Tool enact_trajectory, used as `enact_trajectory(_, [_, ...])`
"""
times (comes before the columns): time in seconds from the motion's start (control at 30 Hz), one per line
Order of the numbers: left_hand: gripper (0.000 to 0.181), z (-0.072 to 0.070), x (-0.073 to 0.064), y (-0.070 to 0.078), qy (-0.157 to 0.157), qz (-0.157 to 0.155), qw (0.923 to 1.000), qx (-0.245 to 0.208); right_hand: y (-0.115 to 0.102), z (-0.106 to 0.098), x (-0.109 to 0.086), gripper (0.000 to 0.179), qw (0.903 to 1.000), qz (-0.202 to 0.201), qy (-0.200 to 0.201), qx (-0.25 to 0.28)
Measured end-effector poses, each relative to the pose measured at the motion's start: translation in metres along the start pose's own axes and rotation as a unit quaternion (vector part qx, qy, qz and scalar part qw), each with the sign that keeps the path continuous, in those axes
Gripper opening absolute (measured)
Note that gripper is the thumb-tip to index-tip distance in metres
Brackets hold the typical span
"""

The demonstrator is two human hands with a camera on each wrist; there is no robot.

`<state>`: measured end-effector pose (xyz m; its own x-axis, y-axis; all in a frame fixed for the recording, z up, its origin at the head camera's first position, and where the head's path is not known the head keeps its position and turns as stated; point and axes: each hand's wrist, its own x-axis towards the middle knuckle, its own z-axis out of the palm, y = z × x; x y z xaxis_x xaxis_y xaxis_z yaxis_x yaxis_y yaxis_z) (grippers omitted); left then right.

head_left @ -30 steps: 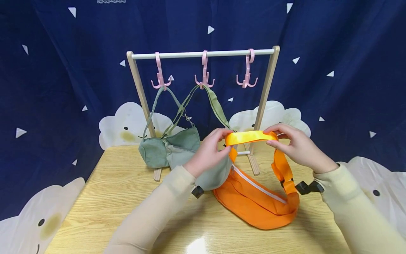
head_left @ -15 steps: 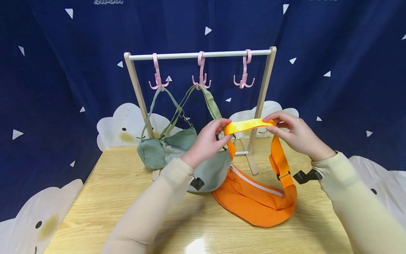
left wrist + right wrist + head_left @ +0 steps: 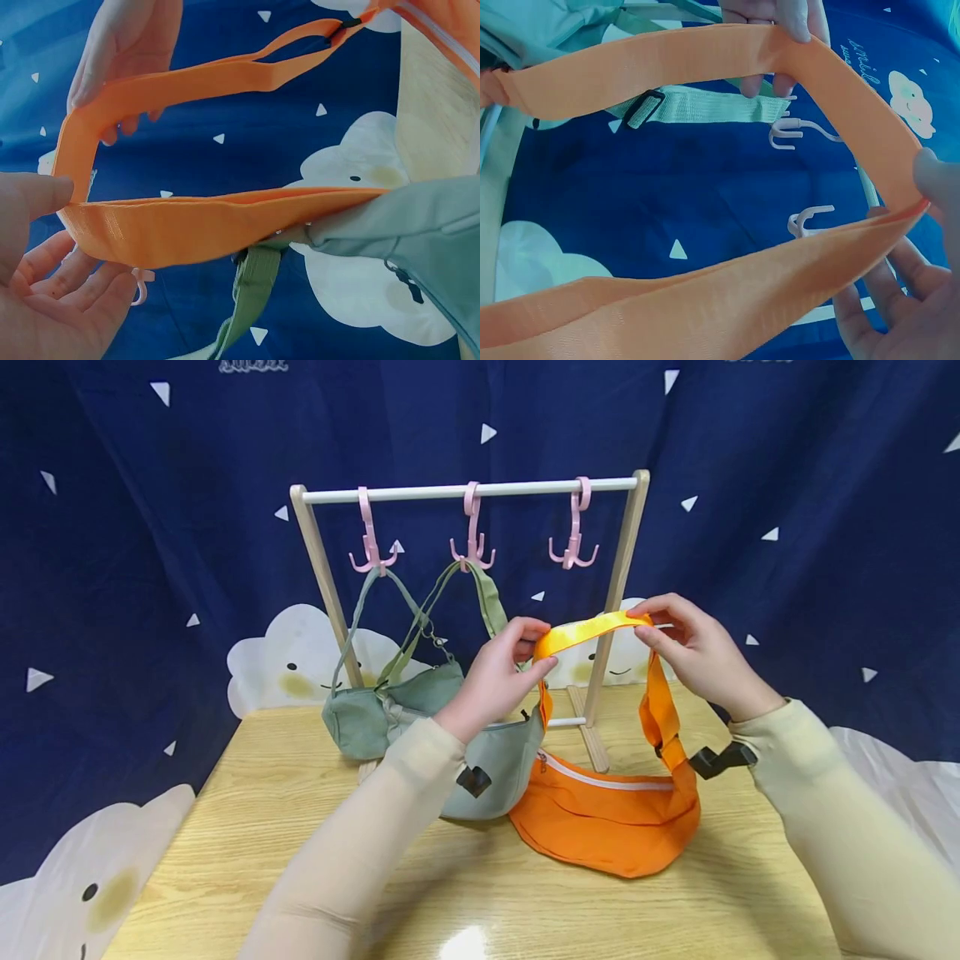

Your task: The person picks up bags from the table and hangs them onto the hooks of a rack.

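Observation:
An orange waist bag (image 3: 600, 827) with a white zipper hangs below its raised strap (image 3: 176, 229), low over the table. My left hand (image 3: 498, 672) pinches the strap's left bend between thumb and fingers. At the other bend, a little higher, my right hand (image 3: 697, 647) pinches the same strap. Between the hands the strap forms a wide loop, seen from inside in the right wrist view. A black buckle (image 3: 663, 747) sits on its right side. Behind and above is a pink hook (image 3: 573, 539) that bears nothing.
A wooden rack (image 3: 618, 560) with a white bar (image 3: 420, 493) stands at the back of the table (image 3: 247, 827). A small green bag (image 3: 356, 727) hangs from the left hook; a larger grey-green bag (image 3: 495, 768) hangs from the middle hook, beside the orange one.
Both hands have risen, lifting the strap toward the hooks, the right hand more than the left. The orange bag has come up slightly and its zipper edge lies more level.

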<state>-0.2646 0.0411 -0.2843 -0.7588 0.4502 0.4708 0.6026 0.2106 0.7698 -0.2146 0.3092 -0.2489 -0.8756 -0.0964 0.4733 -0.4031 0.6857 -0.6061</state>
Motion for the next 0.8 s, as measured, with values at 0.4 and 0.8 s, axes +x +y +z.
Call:
enact_trajectory(0.4, [0.033,0.002,0.008,0.01,0.014,-0.009,0.9998,-0.014,-0.007,-0.001,0.015,0.029,0.9984,-0.008,0.035,0.044])
enact_trajectory(0.8, [0.032,-0.001,0.018,0.014,0.036,-0.033,0.9984,-0.028,-0.009,-0.004,0.029,0.03,0.998,-0.003,0.023,0.059])
